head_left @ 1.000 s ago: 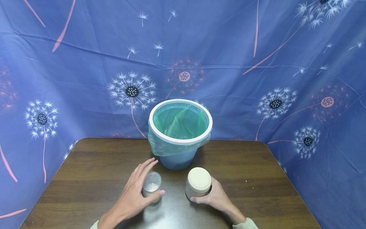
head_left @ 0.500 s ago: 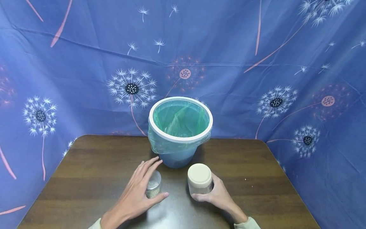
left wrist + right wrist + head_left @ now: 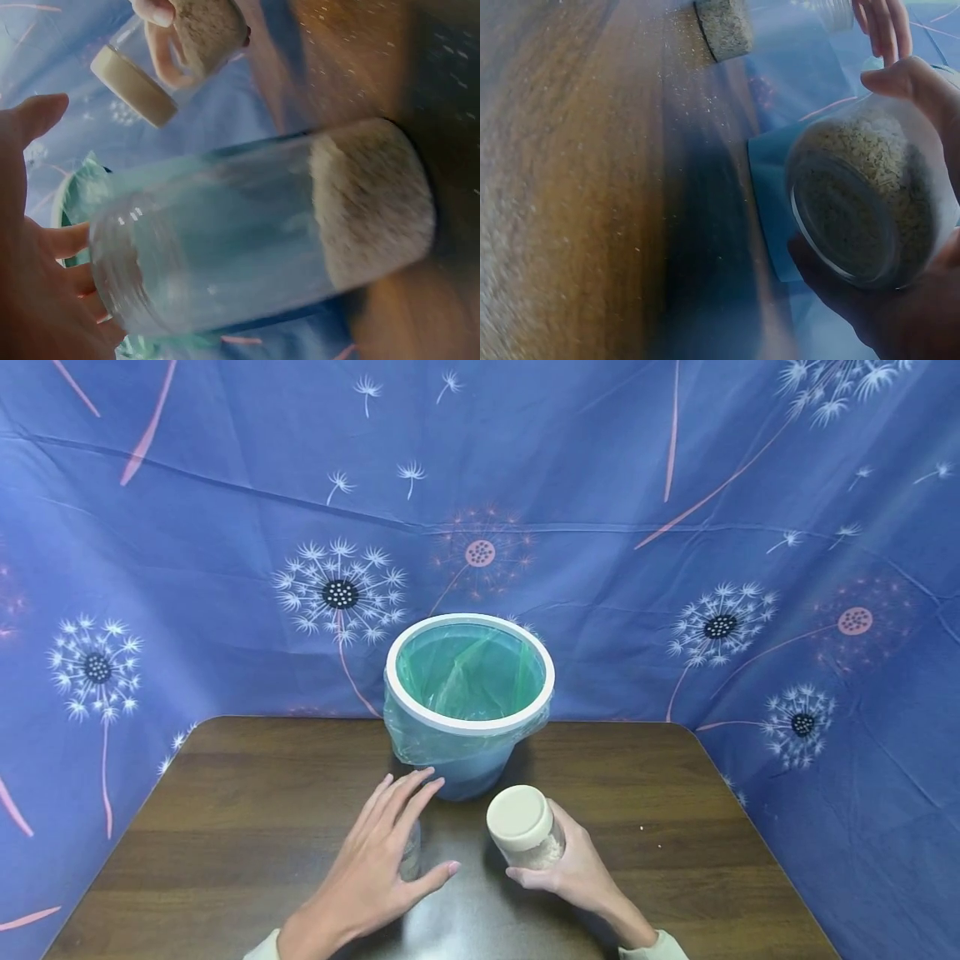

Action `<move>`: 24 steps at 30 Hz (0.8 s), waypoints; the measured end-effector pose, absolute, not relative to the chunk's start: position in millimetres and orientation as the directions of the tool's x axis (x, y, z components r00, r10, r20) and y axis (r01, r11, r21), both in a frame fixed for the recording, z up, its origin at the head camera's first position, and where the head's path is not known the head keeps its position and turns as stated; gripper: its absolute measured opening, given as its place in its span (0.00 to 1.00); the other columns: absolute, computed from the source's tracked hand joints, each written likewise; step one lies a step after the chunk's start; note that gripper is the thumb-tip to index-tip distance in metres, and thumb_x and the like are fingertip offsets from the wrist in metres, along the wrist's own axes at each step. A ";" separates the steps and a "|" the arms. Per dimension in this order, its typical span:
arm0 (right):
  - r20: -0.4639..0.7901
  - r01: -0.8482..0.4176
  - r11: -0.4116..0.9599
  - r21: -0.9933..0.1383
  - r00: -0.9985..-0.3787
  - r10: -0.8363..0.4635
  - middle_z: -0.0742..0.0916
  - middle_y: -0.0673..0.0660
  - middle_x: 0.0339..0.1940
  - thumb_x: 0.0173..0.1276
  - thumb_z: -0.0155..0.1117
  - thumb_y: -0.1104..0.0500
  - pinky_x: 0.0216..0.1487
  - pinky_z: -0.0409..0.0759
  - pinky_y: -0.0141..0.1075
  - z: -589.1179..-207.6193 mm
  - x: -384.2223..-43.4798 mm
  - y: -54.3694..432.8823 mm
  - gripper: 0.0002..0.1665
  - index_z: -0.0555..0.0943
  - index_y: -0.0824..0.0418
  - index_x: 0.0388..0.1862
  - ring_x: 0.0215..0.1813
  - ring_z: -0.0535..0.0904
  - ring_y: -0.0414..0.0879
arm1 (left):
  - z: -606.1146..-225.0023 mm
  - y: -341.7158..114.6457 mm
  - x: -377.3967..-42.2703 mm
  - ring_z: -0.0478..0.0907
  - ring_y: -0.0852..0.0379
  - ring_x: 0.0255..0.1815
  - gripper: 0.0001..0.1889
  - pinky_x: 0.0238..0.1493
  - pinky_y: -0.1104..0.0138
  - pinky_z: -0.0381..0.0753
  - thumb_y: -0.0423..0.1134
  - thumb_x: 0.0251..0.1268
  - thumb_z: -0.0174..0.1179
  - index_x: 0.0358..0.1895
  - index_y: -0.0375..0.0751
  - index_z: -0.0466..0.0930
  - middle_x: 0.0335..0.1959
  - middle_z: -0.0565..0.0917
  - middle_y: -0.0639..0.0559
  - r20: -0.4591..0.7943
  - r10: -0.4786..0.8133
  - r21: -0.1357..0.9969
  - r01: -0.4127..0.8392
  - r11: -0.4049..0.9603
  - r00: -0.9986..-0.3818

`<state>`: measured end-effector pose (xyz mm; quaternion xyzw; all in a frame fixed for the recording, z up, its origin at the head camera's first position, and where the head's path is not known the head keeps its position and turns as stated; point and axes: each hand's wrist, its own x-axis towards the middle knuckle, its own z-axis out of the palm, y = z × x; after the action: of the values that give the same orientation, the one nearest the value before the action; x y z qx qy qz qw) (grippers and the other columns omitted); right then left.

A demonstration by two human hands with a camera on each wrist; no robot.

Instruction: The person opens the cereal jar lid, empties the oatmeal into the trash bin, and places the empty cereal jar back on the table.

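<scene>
My right hand [image 3: 573,870] grips a clear jar with a cream lid [image 3: 519,818], holding it off the table with its top leaning left. Pale rice-like grains [image 3: 866,161] fill much of that jar in the right wrist view. A second clear jar [image 3: 225,232], lidless, stands upright on the table with similar grains [image 3: 379,206] at its bottom. Beside and over its mouth, my left hand [image 3: 367,868] has fingers spread and thumb away from the glass. From the head view, that hand hides most of this jar.
Behind both jars stands a blue bin [image 3: 472,768] with a white rim and green liner. The brown wooden table [image 3: 247,793] carries a few small white specks at right. A blue dandelion-print cloth [image 3: 600,577] hangs around the back and sides.
My right hand has raised the lidded jar and tipped its top leftward. My left hand has shifted right and slightly forward, covering more of the lidless jar.
</scene>
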<state>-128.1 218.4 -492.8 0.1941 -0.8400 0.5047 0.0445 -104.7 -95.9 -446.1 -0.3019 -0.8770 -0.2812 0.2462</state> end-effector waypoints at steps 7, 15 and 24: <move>0.287 -0.401 0.422 -0.813 -0.907 -0.308 0.88 0.46 0.55 0.46 0.93 0.53 0.55 0.82 0.39 -487.7 -125.0 222.1 0.51 0.77 0.45 0.70 0.54 0.85 0.44 | -438.6 -73.5 -100.0 0.67 0.46 0.80 0.45 0.86 0.56 0.48 0.63 0.71 0.68 0.83 0.48 0.63 0.81 0.69 0.52 0.605 0.411 0.342 0.689 0.639 -0.682; 0.303 -0.436 0.444 -0.783 -0.891 -0.339 0.88 0.48 0.56 0.47 0.92 0.52 0.49 0.84 0.38 -481.4 -120.6 225.9 0.50 0.77 0.48 0.70 0.51 0.85 0.44 | -431.2 -48.1 -100.6 0.69 0.48 0.80 0.41 0.85 0.55 0.54 0.64 0.75 0.63 0.83 0.49 0.63 0.81 0.68 0.54 0.607 0.434 0.356 0.716 0.601 -0.666; 0.302 -0.431 0.462 -0.775 -0.895 -0.327 0.88 0.48 0.53 0.46 0.93 0.51 0.46 0.86 0.37 -477.2 -117.2 226.1 0.50 0.78 0.48 0.68 0.49 0.85 0.42 | -430.3 -30.9 -105.0 0.68 0.58 0.79 0.38 0.70 0.55 0.79 0.64 0.79 0.58 0.84 0.56 0.61 0.81 0.67 0.58 0.509 0.440 0.466 0.666 0.582 -0.740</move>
<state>-117.2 226.1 -477.2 0.2221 -0.8533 0.4685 0.0552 -105.0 -30.9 -430.3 -0.3170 -0.8726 -0.3296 0.1718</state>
